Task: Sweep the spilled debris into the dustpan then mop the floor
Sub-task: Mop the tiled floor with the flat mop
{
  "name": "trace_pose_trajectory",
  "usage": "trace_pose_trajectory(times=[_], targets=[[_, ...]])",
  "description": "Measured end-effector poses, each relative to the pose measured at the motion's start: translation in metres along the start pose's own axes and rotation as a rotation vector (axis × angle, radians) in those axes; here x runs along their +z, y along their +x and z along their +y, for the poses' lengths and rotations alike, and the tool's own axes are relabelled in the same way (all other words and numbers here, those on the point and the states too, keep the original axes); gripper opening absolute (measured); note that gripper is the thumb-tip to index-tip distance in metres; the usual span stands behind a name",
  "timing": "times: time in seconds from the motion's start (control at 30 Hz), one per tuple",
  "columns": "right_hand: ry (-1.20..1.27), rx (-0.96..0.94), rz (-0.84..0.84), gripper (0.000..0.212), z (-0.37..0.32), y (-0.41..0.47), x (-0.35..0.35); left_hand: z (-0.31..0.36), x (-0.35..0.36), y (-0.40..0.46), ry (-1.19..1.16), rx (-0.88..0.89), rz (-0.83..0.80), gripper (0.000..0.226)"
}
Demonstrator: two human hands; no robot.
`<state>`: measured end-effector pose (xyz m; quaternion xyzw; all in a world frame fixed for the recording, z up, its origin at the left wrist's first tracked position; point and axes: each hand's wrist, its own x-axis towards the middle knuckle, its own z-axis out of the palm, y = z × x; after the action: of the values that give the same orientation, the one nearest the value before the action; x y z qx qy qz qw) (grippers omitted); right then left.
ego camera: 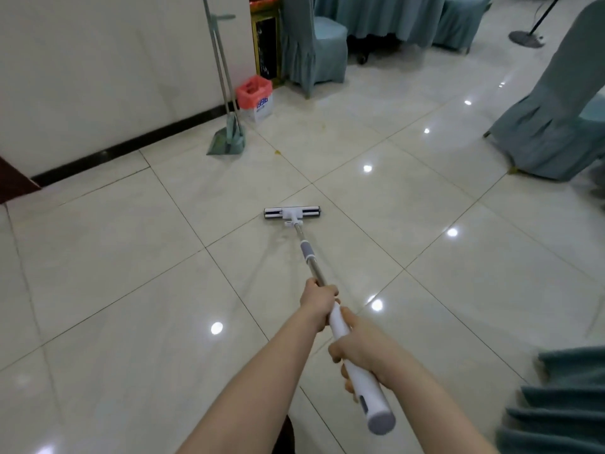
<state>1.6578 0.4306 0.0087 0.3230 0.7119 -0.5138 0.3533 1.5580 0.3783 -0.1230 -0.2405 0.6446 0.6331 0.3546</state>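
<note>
Head view showed both hands clamped on the mop point(310, 257): the left hand point(318, 303) was wrapped around the metal shaft further down, and the right hand point(361, 347) gripped the white handle section nearer the grey end cap. The flat mop head point(292, 213) lay on the glossy tiled floor point(137, 257), about mid-floor, with the shaft slanting back toward the person. Near the far-left wall, the green dustpan point(226, 142) stood upright with its broom point(218, 60) clipped beside it; its contents could not be made out. Just beside it stood a small bin point(257, 99) lined with a pink bag, inside not visible. A small yellowish spot point(278, 153) lay on the floor near the dustpan. Fabric-covered chairs point(553, 126) stood at the right edge.
</note>
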Motion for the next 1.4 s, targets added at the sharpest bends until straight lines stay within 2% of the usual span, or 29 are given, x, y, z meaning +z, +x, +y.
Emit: trace_pose_trajectory(times=[0.13, 0.4, 0.67, 0.77, 0.9, 1.07, 1.23, 1.4], targets=[[0.021, -0.006, 0.011, 0.045, -0.082, 0.056, -0.017, 0.078, -0.015, 0.069, 0.018, 0.023, -0.003, 0.020], [0.108, 0.047, 0.024, 0.053, -0.233, 0.145, -0.044, 0.219, -0.042, 0.178, 0.106, -0.012, -0.019, 0.027], [0.175, 0.007, -0.001, 0.057, -0.353, 0.246, -0.083, 0.339, -0.050, 0.291, 0.107, -0.023, -0.028, 0.028], [0.149, -0.025, -0.011, 0.058, -0.401, 0.289, -0.103, 0.387, -0.050, 0.336, 0.108, -0.021, -0.018, 0.031], [0.238, -0.015, -0.072, 0.066, -0.472, 0.346, -0.139, 0.464, -0.046, 0.399, 0.128, -0.016, -0.009, 0.028], [0.295, -0.012, -0.078, 0.060, -0.564, 0.408, -0.189, 0.565, -0.035, 0.466, 0.143, -0.022, -0.014, 0.027], [0.330, -0.019, -0.040, 0.068, -0.637, 0.455, -0.219, 0.643, -0.030, 0.521, 0.159, -0.031, -0.028, 0.026], [0.422, -0.032, 0.066, 0.052, -0.698, 0.496, -0.242, 0.701, -0.025, 0.581, 0.197, -0.022, -0.032, 0.031]])
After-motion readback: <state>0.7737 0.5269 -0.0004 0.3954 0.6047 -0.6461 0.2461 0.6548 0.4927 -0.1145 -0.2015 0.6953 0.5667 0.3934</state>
